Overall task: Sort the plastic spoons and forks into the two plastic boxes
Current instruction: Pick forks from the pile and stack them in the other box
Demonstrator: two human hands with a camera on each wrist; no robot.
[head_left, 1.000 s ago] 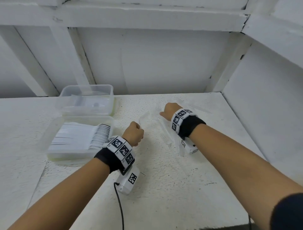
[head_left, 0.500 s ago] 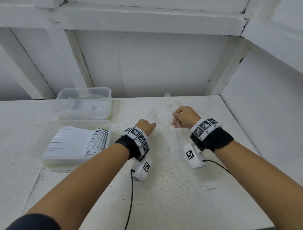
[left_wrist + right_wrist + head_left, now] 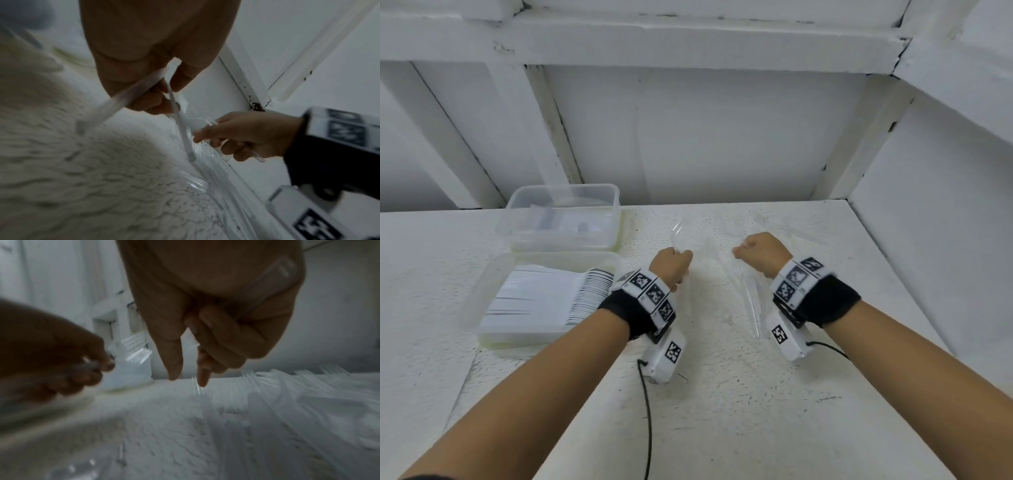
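Several clear plastic utensils (image 3: 743, 291) lay loose on the white tabletop (image 3: 722, 411) between the wrists, still unsorted. The left hand (image 3: 671, 267) gripped clear handles (image 3: 131, 92); the right hand (image 3: 762, 253) curled round one fork (image 3: 207, 121). Next, each handful likely needed carrying to the near box (image 3: 482, 305) or far box (image 3: 616, 219).

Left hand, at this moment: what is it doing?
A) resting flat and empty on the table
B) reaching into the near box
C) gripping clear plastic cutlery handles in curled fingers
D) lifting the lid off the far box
C: in the left wrist view the left hand has its fingers curled round clear plastic handles, above the table and away from both boxes.
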